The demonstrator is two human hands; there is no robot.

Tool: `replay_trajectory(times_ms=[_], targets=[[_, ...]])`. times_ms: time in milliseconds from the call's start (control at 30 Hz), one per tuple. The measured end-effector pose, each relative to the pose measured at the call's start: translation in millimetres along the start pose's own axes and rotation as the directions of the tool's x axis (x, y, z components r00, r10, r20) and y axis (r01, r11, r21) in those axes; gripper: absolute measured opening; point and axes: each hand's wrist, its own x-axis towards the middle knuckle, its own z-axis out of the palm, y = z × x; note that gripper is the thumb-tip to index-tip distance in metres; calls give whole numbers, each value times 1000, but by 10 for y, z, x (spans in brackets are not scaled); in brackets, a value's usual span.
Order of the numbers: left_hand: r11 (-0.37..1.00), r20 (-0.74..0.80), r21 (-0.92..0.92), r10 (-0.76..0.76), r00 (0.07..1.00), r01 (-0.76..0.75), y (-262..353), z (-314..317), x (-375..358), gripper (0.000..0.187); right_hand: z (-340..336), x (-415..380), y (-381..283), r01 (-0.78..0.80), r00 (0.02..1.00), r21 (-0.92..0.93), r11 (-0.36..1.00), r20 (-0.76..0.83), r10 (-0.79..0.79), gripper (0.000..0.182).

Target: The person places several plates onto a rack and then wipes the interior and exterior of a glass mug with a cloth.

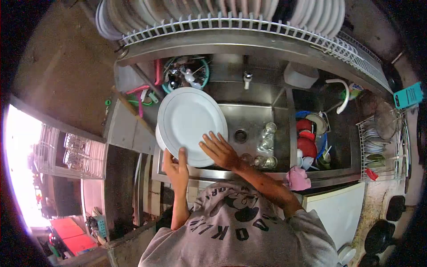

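A white oval plate (191,120) with a thin line round its rim is held over the left part of the steel sink. Another white rim shows just under its left edge. My left hand (176,171) grips the near left edge, thumb on top and the other fingers partly hidden beneath. Across the plate's lower right lies my right hand (221,152), its fingers spread and stretched out. Right of the plate, several glasses (267,143) stand in the sink basin (249,116) near the drain.
A tub of cutlery (207,73) sits behind the plate. In the right basin, a blue tub (324,138) holds red dishes. A pink cloth (298,178) hangs over the front edge. Overhead runs a rack (222,22) of plates; another dish rack (384,151) stands at right.
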Motion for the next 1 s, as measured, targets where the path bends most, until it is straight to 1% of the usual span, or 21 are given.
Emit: replay_trajectory(times_ms=[67, 133, 167, 200, 233, 267, 300, 333, 367, 400, 433, 467, 533, 600, 633, 667, 733, 867, 900, 933, 1000], targets=[[998, 20, -58, -13, 1000, 14, 352, 120, -81, 16, -341, -109, 32, -4, 998, 26, 1000, -69, 6, 40], [996, 227, 75, 36, 973, -55, 757, 218, -152, 22, -643, -252, 106, -77, 989, 131, 988, -112, 92, 53], [988, 251, 25, 138, 958, -149, 912, 314, -179, 35, -808, -309, 171, -98, 984, 182, 978, -132, 123, 60], [988, 256, 14, 145, 956, -154, 965, 510, -176, 35, -1004, -376, 202, -103, 983, 170, 980, -133, 126, 60], [926, 226, -315, 287, 931, -209, 990, 749, -155, 42, -1215, -451, 219, -271, 955, 308, 912, -31, 294, 64], [754, 153, -610, 413, 898, -244, 1030, 942, -171, 49, -1371, -564, 263, -432, 895, 420, 798, 85, 439, 67], [779, 232, -604, 371, 899, -166, 1099, 1074, -241, 64, -1463, -787, 336, -379, 903, 407, 831, -34, 429, 67], [790, 280, -575, 433, 857, -211, 1119, 1235, -262, 65, -1744, -788, 395, -176, 908, 385, 906, -293, 301, 58], [796, 307, -519, 514, 801, -311, 1146, 1384, -301, 65, -1951, -850, 479, -191, 882, 103, 976, -419, 216, 55], [788, 338, -459, 582, 739, -410, 1187, 1506, -352, 66, -2143, -909, 539, -220, 855, -183, 958, -508, 100, 52], [787, 424, -460, 602, 677, -411, 1333, 1591, -411, 69, -2399, -871, 577, -272, 754, -20, 962, -626, 200, 50], [778, 421, -472, 613, 669, -415, 1413, 1740, -460, 69, -2624, -811, 638, -289, 632, 151, 945, -711, 307, 48], [679, 473, -486, 733, 488, -549, 1573, 2071, -531, 72, -2805, -664, 869, -128, 201, 362, 923, -902, 382, 46], [641, 462, -556, 767, 445, -529, 1798, 2386, -560, 73, -3182, -670, 1028, -288, 258, 391, 874, -847, 464, 44], [598, 446, -621, 801, 398, -507, 1921, 2530, -550, 75, -3295, -582, 1095, -203, 158, 519, 831, -820, 550, 45], [589, 437, -624, 808, 396, -513, 2041, 2648, -538, 75, -3397, -481, 1165, -102, 65, 628, 772, -770, 635, 45], [599, 432, -660, 796, 423, -454, 2243, 2811, -509, 73, -3576, -363, 1330, 32, 110, 651, 758, -756, 645, 43], [614, 413, -655, 779, 473, -440, 2400, 3076, -422, 71, -3729, -195, 1754, 100, 115, 639, 763, -769, 629, 43], [602, 385, -631, 790, 477, -489, 2421, 3138, -379, 70, -3769, -137, 1829, 136, 115, 658, 740, -753, 648, 41], [603, 383, -629, 790, 480, -490, 2464, 3177, -326, 70, -3823, -90, 1924, 148, 148, 698, 701, -716, 682, 40], [637, 404, -611, 762, 506, -470, 2566, 3256, -210, 70, -3901, 37, 2159, 138, 195, 670, 729, -740, 643, 39]])
